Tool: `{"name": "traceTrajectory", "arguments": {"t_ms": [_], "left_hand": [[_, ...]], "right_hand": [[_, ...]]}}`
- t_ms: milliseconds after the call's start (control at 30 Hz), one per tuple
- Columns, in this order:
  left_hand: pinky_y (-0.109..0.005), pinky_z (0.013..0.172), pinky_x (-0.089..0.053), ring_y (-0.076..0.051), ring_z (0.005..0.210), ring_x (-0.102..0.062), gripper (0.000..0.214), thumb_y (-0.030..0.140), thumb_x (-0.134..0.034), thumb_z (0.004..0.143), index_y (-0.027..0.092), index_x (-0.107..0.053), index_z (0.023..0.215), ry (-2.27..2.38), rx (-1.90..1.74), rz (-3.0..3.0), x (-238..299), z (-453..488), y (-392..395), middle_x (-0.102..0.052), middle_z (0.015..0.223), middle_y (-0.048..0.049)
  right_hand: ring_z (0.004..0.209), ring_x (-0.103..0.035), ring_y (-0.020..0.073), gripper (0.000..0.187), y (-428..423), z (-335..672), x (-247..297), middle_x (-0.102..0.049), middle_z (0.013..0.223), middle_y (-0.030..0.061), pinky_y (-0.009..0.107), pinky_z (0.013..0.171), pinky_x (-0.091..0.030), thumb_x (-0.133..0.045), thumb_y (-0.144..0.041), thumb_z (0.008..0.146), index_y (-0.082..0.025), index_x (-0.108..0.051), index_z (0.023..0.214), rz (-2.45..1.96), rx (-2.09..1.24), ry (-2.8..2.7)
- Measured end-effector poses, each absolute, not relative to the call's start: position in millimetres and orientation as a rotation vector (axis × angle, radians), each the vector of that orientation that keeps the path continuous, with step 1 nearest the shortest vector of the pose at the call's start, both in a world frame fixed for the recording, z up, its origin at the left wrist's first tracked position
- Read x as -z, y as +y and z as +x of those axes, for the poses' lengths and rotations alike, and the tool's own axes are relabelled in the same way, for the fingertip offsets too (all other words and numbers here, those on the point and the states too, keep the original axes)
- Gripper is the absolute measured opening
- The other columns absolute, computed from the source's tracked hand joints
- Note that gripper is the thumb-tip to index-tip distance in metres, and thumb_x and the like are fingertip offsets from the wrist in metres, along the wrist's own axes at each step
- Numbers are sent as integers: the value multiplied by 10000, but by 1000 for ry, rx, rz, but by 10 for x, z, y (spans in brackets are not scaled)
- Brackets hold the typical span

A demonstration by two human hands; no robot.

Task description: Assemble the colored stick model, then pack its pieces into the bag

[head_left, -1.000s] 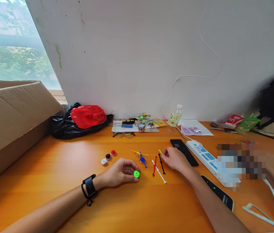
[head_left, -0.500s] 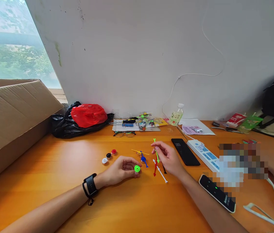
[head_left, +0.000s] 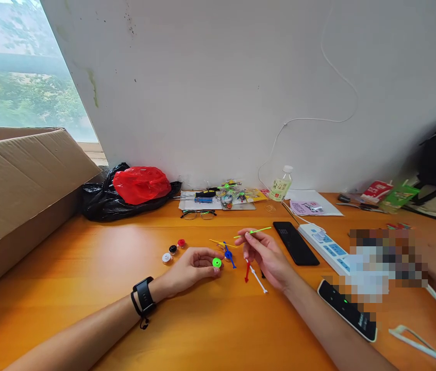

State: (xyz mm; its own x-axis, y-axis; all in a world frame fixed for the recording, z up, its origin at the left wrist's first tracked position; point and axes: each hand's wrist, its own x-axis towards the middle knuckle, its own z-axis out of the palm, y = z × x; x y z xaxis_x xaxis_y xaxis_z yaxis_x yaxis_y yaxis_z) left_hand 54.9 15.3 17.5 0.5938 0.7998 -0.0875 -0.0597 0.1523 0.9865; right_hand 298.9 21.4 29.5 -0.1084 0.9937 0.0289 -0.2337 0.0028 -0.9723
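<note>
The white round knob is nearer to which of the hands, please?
Left. The left hand is just right of the white round knob; the right hand is much farther right.

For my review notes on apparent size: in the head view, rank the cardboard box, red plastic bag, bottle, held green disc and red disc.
1. Cardboard box
2. Red plastic bag
3. Bottle
4. Green disc and red disc: too alike to rank
</note>
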Motion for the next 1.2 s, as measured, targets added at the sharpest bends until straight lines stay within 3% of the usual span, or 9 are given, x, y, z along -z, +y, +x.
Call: {"name": "traceTrajectory", "arguments": {"t_ms": [267,400,533,700,900,1100,1200], "left_hand": [[-352,926,-539,-232,959,-725,485,453,-905,815,144,-795,1173,714,-702,1252,-184,551,150,-798,1102,-124],[-354,912,-544,-228,946,-720,485,454,-898,821,134,-790,1168,710,-708,1257,-171,553,155,-794,1105,-132],[-352,903,-544,-223,927,-717,494,463,-899,818,130,-786,1164,701,-716,1249,-155,554,164,-791,1075,-127],[-355,920,-537,-237,986,-719,501,435,-919,798,135,-779,1174,699,-692,1277,-131,536,182,-787,1096,-132],[-362,897,-554,-253,1001,-720,507,421,-932,776,144,-777,1171,709,-695,1333,-122,525,189,-781,1122,-132],[-359,892,-564,-247,975,-717,497,420,-931,774,137,-774,1150,726,-705,1349,-145,536,180,-780,1081,-122],[-361,898,-559,-252,980,-713,491,426,-929,777,132,-773,1137,701,-721,1401,-173,542,174,-778,1076,-122]], "right_hand": [[600,-463,97,401,164,2971,-321,-592,765,-10,231,554,-363,-847,-536,859,-189,-768,1044,-882,-1532,-1061],[612,-478,110,429,157,2951,-306,-560,742,-9,232,553,-378,-839,-593,843,-183,-728,904,-918,-1494,-1115],[557,-482,116,458,145,2923,-277,-634,810,16,245,493,-369,-721,-654,913,-202,-659,877,-972,-1459,-1240],[547,-413,121,470,121,2923,-189,-507,689,-29,236,475,-287,-641,-673,960,-206,-660,911,-1056,-1339,-1414],[704,-505,173,569,68,2914,-153,-544,773,16,274,600,-382,-407,-642,1084,-201,-625,798,-1022,-1180,-1631],[724,-529,170,343,5,2837,-156,-580,808,-3,276,661,-420,-530,-519,1088,-222,-653,968,-1073,-963,-1848],[832,-615,200,239,-22,2807,-137,-667,926,31,298,752,-479,-535,-431,1095,-231,-658,1050,-1046,-876,-1926]]}}
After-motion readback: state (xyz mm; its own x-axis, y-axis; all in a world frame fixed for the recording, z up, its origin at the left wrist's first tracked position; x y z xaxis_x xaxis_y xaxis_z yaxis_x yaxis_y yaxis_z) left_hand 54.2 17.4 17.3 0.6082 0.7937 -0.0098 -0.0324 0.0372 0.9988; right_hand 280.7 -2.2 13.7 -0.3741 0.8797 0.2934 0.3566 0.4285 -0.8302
